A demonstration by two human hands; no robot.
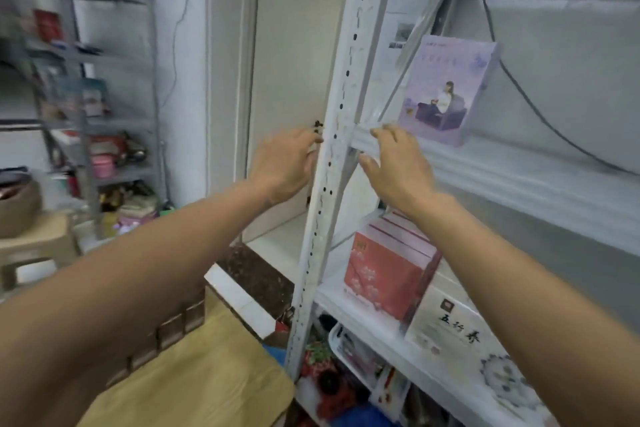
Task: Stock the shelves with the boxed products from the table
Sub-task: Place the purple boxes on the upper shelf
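Both hands are raised to the left end of the white rack (346,107) and nothing is held in either. The right hand (398,166) is opened, its fingers (382,132) spread and slightly bent, with the tips at the front lip of the middle shelf (519,180). The left hand (285,163) is set just left of the rack's upright, its fingers bent toward the post; whether the post is gripped or only touched cannot be told. The purple box (450,90) is stood upright on the middle shelf, far of the right hand and apart from it, with its face turned outward and its top leaning a little to the right. On the shelf below, red boxes (388,270) are packed side by side, and a white box (450,326) is set just right of them. The table (194,374) is seen at the near left, under a tan cover. The step in hand is judged to be the settling of the purple box — or a release just made. If it is to be squared, it is best pressed flat by the open right hand and slid toward the left end, so that room is kept to the right for more stock. The rack should be steadied by the left hand and the box checked for leaning — a tall, thin box is easily tipped.
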